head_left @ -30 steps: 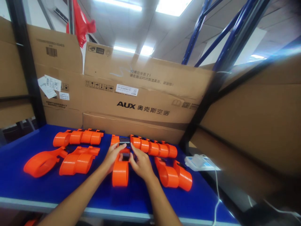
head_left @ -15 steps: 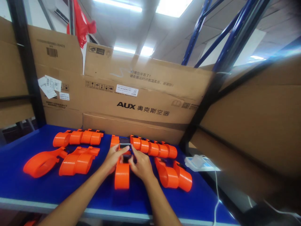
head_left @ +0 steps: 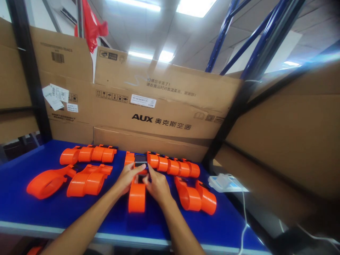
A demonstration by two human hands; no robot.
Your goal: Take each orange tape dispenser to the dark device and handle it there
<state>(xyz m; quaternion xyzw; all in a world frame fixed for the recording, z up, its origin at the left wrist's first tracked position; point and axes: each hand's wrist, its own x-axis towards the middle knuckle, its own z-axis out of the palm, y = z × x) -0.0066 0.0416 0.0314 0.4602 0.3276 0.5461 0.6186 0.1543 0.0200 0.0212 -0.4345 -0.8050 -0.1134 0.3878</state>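
Both my hands meet over an orange plastic part [head_left: 137, 198] lying lengthwise on the blue table [head_left: 32, 209]. My left hand [head_left: 126, 178] grips its far end from the left. My right hand [head_left: 156, 184] pinches the same end from the right. Just beyond my fingertips a small dark block [head_left: 140, 159] sits at that end of the orange part. Whether my fingers touch the block is unclear.
More orange parts lie around: a row [head_left: 89, 154] at back left, two [head_left: 66, 179] at front left, a row [head_left: 174, 166] at back right, two [head_left: 196, 198] at front right. A white device [head_left: 224, 182] with a cable sits right. Cardboard boxes [head_left: 164, 106] wall the back.
My hands have shifted slightly on the orange part, the right fingers closing in on its far end. The part turned a little straighter toward me.
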